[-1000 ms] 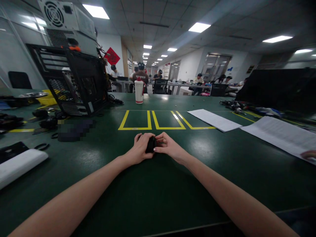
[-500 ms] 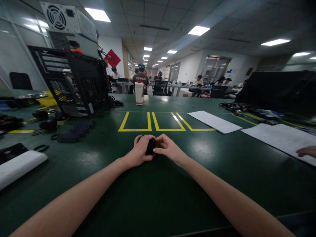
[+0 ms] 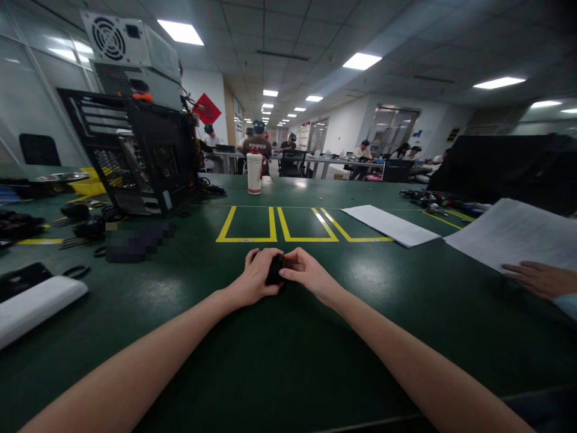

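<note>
A small black object (image 3: 274, 270) sits between my hands just above or on the green table (image 3: 288, 349); its kind is hard to make out. My left hand (image 3: 256, 273) wraps over it from the left, fingers curled round its top and side. From the right, my right hand (image 3: 309, 270) pinches its edge with thumb and fingers. Much of the object is hidden behind my fingers. Beyond my hands, yellow tape outlines (image 3: 246, 240) mark the tabletop.
An open black computer case (image 3: 144, 156) with a power supply (image 3: 130, 42) on top stands at left. A white cup (image 3: 255, 173) is farther back. Paper sheets (image 3: 390, 225) lie right, where another person's hand (image 3: 538, 278) touches a stack. A white object (image 3: 40, 310) lies near left.
The other person's hand has come farther in from the right, and the top sheet there is now lifted and bent. My hands keep nearly the same grip and place.
</note>
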Tool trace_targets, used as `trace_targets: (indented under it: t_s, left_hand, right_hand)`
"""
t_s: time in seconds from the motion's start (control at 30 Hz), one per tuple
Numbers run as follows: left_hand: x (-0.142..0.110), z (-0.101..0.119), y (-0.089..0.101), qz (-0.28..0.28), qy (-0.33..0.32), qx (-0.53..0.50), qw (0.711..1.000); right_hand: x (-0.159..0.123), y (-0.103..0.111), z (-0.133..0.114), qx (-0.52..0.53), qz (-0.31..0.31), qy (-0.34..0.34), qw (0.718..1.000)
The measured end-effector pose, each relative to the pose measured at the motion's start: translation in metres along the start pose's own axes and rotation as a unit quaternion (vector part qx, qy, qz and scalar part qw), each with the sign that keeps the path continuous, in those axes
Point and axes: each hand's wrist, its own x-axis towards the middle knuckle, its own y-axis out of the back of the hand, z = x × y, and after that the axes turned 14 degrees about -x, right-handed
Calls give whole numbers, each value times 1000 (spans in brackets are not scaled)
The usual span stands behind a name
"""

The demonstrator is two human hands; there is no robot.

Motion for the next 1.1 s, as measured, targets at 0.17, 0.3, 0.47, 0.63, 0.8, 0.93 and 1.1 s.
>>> trace_targets:
  t_s: [0.17,0.3,0.47,0.63,0.8,0.93,1.1]
  left_hand:
    - [0,1,1,-2,1,-6,1000]
    - [1,3,1,2,2,-4,1000]
    - [0,3,1,3,3,-4,1000]
    - [0,7,4,-12,8,-8,1000]
    - [0,4,1,0,4,-3,1000]
    - [1,0,-2,7,2,3,1000]
    - [1,-1,-3,10,-1,6,1000]
  right_hand:
    - [-3,0,-2,-4,8,4,1000]
    - [-2,-2,-2,24,13,-18,999]
    - [0,0,-1,27,-9,-28,999]
    - [-4,2,-5,8,-15,-7,1000]
    - [-4,-3,-5,43,6,-18,999]
    - [-1,-5,-2,62,9,-40,997]
    - [1,-4,1,54,21,-43,997]
